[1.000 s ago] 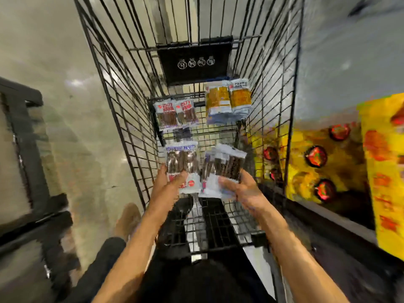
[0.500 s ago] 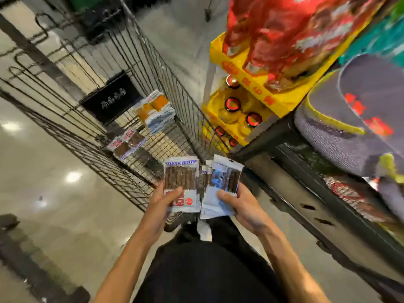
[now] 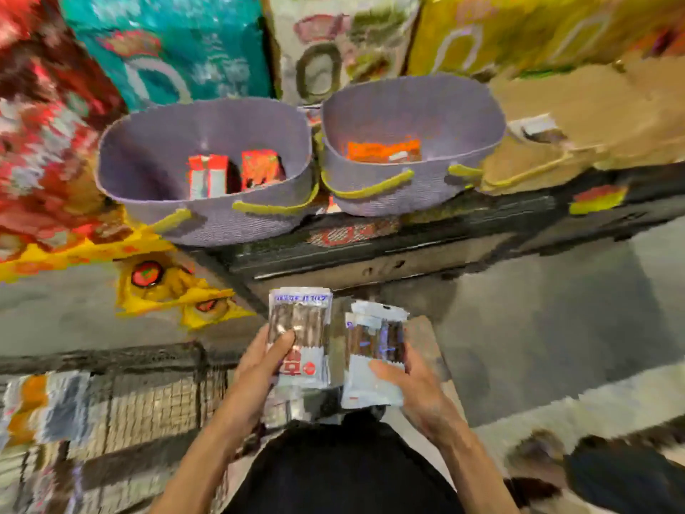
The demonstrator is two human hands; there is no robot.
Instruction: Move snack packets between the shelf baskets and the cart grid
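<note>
My left hand (image 3: 259, 365) grips a clear snack packet (image 3: 305, 328) of brown sticks with a red label, thumb across its front. My right hand (image 3: 411, 387) holds a second packet (image 3: 374, 346) of brown sticks with a white lower half. Both packets sit upright at waist height, in front of the shelf. Two grey woven baskets with yellow handles stand on the shelf above: the left basket (image 3: 155, 153) holds red and orange packets (image 3: 230, 172), the right basket (image 3: 411, 105) holds an orange packet (image 3: 381, 150). The cart grid (image 3: 155, 402) is at the lower left.
A tan basket (image 3: 578, 116) sits right of the grey ones. Large colourful bags (image 3: 178, 42) stand behind the baskets. A yellow display box (image 3: 174, 287) with red-lidded items is at the left. The black shelf edge (image 3: 370, 254) runs below the baskets. Grey floor lies to the right.
The view has swung right from the cart to face the shelf baskets. Both hands keep holding their packets at the same height.
</note>
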